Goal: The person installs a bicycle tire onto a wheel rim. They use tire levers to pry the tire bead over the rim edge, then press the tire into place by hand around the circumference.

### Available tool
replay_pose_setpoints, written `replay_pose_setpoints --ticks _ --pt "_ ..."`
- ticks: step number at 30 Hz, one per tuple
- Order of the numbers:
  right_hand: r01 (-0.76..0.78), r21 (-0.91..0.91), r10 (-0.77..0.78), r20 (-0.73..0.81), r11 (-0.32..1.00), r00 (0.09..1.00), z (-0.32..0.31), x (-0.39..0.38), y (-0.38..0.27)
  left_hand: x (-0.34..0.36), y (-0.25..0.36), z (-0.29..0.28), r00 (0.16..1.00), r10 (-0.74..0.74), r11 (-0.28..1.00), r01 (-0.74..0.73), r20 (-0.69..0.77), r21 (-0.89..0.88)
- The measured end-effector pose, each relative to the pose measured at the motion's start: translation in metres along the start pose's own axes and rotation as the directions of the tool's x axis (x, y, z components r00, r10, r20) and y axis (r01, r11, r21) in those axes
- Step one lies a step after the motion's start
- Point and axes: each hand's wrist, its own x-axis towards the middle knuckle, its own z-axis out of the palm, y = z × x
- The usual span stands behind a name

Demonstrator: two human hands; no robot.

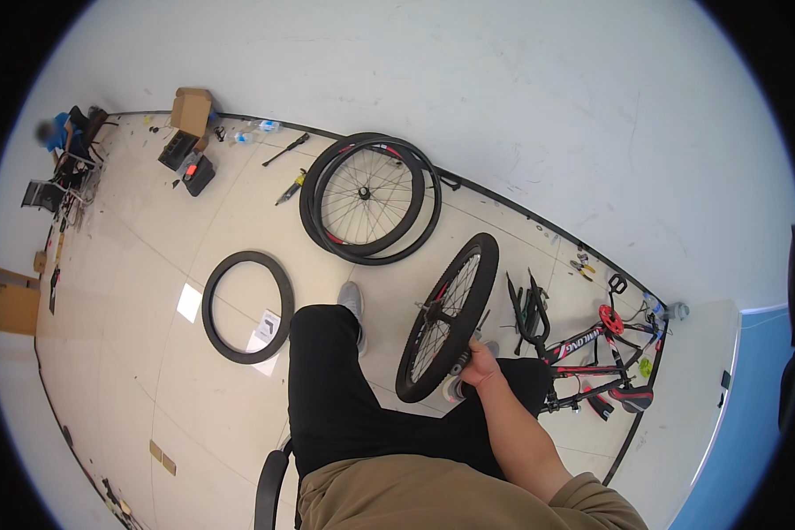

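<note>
My right hand [479, 367] is closed at the near right side of a bicycle wheel [483, 265] with a black knobbly tyre. The wheel stands on edge between my knees, tilted, with its spokes and hub facing left. Some of my fingertips are hidden behind the tyre. A small grey patch shows on the tyre beside my fingers. My left hand does not show in the head view. Past my feet, another spoked wheel [364, 193] lies on the floor, with a thin black tyre [435, 212] overlapping it.
A loose tyre [210, 305] lies left of my leg with a paper inside its ring. To my right lies a black and red bicycle frame [583, 340]. Pliers [581, 266] are by the wall. An open toolbox [200, 175] and a cardboard box [191, 110] stand far left, near a seated person [60, 134].
</note>
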Motion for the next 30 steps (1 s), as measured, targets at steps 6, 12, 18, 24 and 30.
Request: replay_pose_setpoints --ticks 6,12,18,24,30 --pt "0.000 -0.015 0.000 0.001 1.000 1.000 0.000 -0.002 0.002 -0.001 -0.003 0.001 1.000 -0.003 1.000 0.003 -0.001 -0.004" --pt "-0.013 -0.018 0.013 0.011 1.000 1.000 -0.001 -0.002 0.004 -0.003 -0.007 0.003 1.000 -0.004 1.000 0.004 -0.005 -0.008" --pt "-0.010 -0.028 0.010 0.021 1.000 1.000 0.001 -0.001 0.005 -0.008 -0.011 0.003 1.000 -0.012 1.000 0.012 -0.011 -0.019" --pt "-0.025 -0.025 0.025 -0.008 0.999 1.000 -0.003 -0.001 0.007 -0.008 -0.013 0.005 1.000 -0.017 1.000 0.016 -0.012 -0.023" --pt "-0.026 -0.028 0.025 -0.001 0.999 1.000 0.001 -0.002 0.006 -0.011 -0.017 0.005 1.000 -0.021 0.999 0.021 -0.013 -0.026"
